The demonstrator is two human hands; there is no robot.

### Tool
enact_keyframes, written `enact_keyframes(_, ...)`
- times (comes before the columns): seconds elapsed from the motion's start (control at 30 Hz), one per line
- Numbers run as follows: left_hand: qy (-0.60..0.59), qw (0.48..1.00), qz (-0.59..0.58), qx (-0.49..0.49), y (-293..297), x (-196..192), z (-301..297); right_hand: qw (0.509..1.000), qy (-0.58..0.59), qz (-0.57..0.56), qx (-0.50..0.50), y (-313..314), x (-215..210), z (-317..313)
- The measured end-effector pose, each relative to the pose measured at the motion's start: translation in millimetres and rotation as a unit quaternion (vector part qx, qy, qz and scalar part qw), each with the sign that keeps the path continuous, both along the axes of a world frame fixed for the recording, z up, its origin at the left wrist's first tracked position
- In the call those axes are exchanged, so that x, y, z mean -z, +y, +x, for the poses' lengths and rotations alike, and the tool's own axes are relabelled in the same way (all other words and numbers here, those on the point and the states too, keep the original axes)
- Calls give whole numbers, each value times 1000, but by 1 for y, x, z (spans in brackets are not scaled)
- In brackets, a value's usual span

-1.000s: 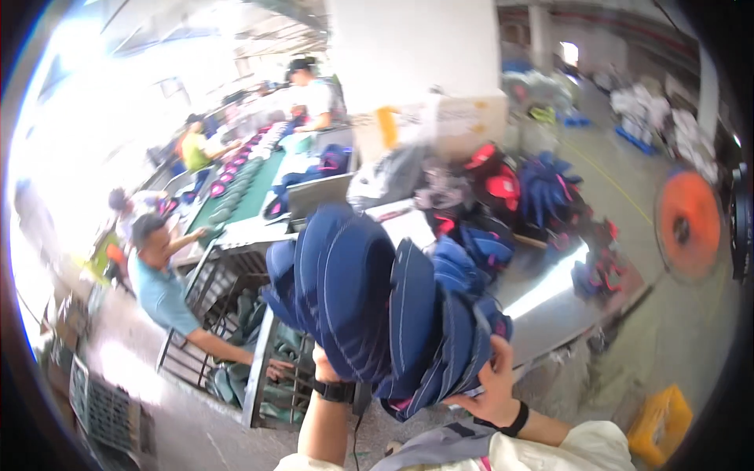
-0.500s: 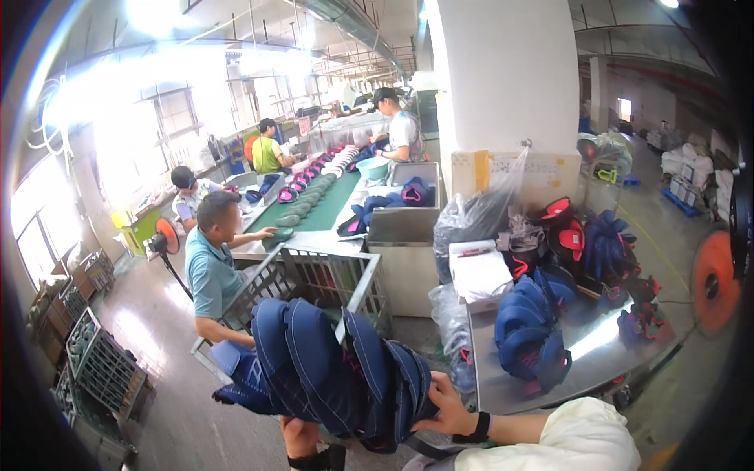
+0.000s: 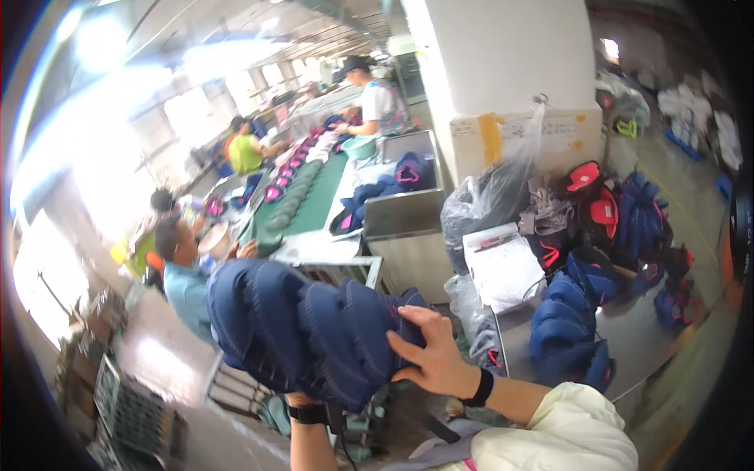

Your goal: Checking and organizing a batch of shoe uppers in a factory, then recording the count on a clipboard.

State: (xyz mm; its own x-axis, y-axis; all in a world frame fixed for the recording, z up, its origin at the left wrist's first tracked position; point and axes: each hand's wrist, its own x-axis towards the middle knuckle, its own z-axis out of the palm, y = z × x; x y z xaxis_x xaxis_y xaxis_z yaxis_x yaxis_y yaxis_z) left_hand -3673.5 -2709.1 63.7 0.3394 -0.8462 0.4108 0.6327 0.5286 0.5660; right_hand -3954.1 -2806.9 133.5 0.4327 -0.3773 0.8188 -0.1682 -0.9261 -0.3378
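Note:
A long nested stack of navy shoe uppers (image 3: 314,322) with pale stitching is held up before me, lying sideways and tilted. My right hand (image 3: 430,353) grips its right end, thumb and fingers spread around the last pieces. Underneath the stack, my left hand (image 3: 300,399) bears its weight; the fingers are hidden behind the uppers. Dark bands circle both my wrists. Just beyond the stack is a metal-framed cart (image 3: 369,271), largely covered by it. A co-worker in a light blue shirt (image 3: 184,275) is close by on the left.
On my right, a metal table (image 3: 518,345) carries more navy uppers (image 3: 569,330), red-and-black pieces (image 3: 601,216) and white paper (image 3: 503,263). A green conveyor (image 3: 318,196) with rows of shoe parts runs away ahead. A white pillar (image 3: 510,63) rises beside it. Crates (image 3: 129,408) stand lower left.
My view has tilted and shifted. The stack has risen slightly and moved left, and my right hand now lies more over its end. The blue-shirted co-worker's hands have come up off the conveyor.

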Motion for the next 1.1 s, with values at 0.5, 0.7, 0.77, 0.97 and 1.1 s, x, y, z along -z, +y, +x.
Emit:
enact_keyframes(0.5, 54, 995, 88, -3, -254, 11, 104, 994, -56, 63, 66, -195, 11, 95)
enact_keyframes(0.7, 107, 994, 36, 1, -340, -6, 154, 991, -119, 52, 27, -290, 37, 147)
enact_keyframes(0.77, 100, 995, -10, 28, -358, -13, 154, 983, -184, 12, 9, -315, 47, 164)
enact_keyframes(0.97, -67, 997, 14, -24, -395, -26, 190, 983, -185, 3, 1, -381, 61, 210)
enact_keyframes(1.1, -230, 950, 55, -204, -433, -47, 184, 982, -185, 37, -2, -423, 62, 228)
